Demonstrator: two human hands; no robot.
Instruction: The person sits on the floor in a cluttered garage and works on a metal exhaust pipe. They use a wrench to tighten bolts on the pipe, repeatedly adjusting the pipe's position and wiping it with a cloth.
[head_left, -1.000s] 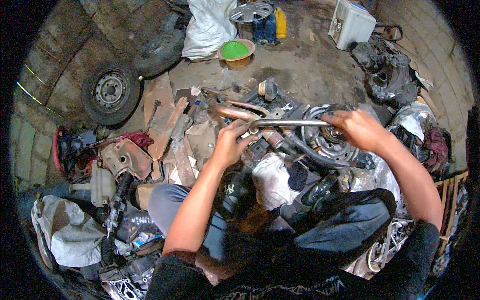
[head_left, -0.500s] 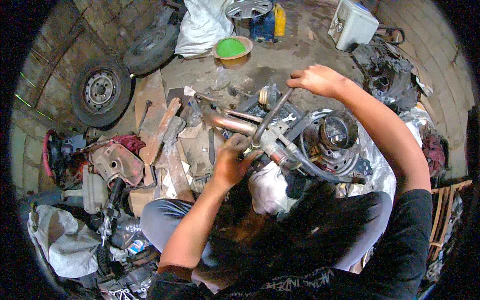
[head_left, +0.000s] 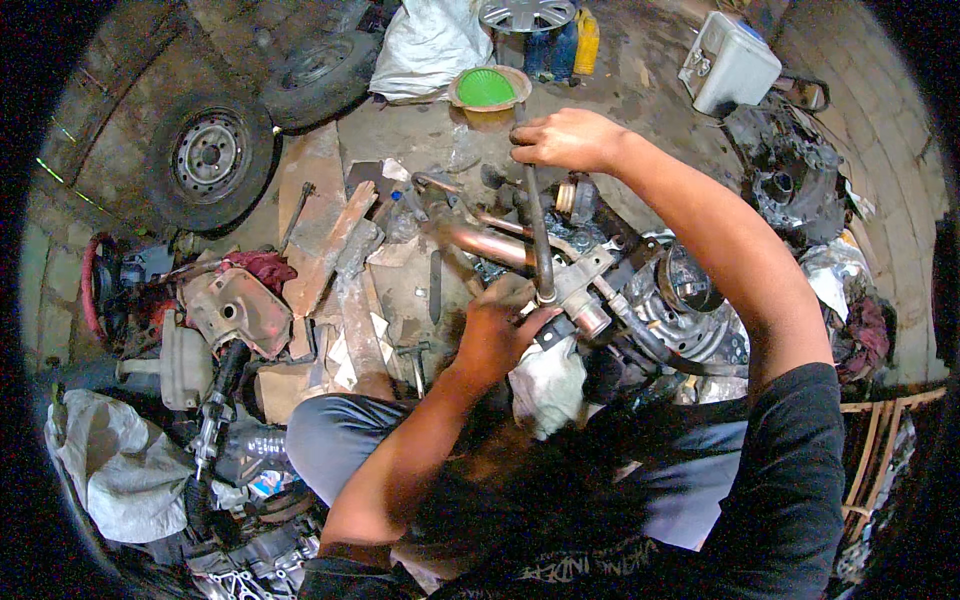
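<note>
A long bar-shaped wrench with a bent lower end [head_left: 537, 215] stands over a metal part with copper-coloured pipes [head_left: 485, 244]. My right hand [head_left: 570, 138] is closed round the wrench's far upper end. Lower down, my left hand [head_left: 497, 325] is closed at the wrench's lower end, its thumb and forefinger on either side of it; its other fingers are partly hidden. The wrench's end sits on a flat metal bracket [head_left: 583, 282] beside a short pipe stub [head_left: 592, 320]. A whitish cloth [head_left: 550, 385] lies just below, close to my lap.
Right of the part lies a wheel rim [head_left: 708, 335] with a round metal can [head_left: 690, 278] on it. A hammer [head_left: 414, 362], boards [head_left: 325, 250] and scraps lie left. Farther off stand tyres [head_left: 210, 160], a green-lined bowl [head_left: 486, 88] and a white box [head_left: 735, 70].
My right hand has swung the wrench's upper end leftward and away, so the bar now stands nearly straight up in view. My left hand stays at its lower end. The whole view has shifted slightly.
</note>
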